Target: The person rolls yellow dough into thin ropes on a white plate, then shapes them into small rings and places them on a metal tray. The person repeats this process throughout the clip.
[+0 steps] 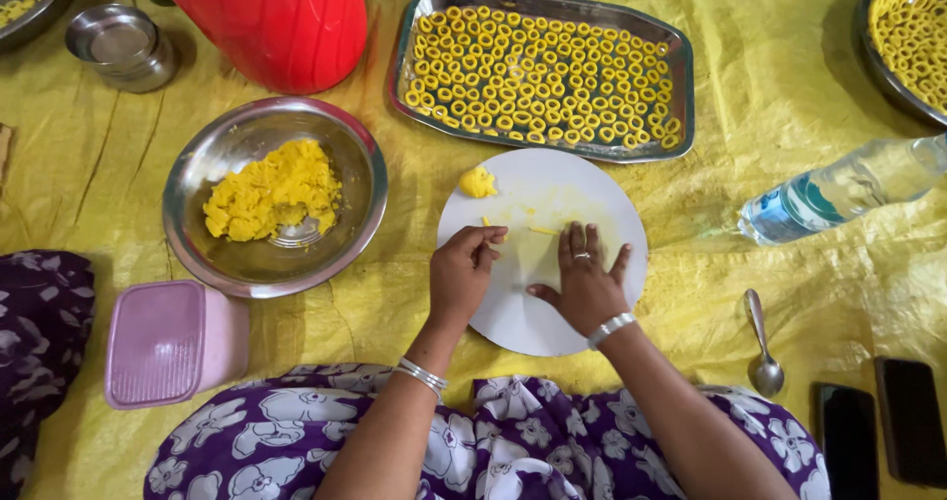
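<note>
The right hand is lying flat, fingers spread, gripping nothing, on the round white board. The left hand is pinching a thin yellow dough strip there.

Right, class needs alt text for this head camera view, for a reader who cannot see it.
A person's two hands work on a round white board: the right hand presses flat on a thin strip of yellow dough, the left hand pinches its end. Around it lie a steel bowl of dough and a tray of small dough rings.
</note>
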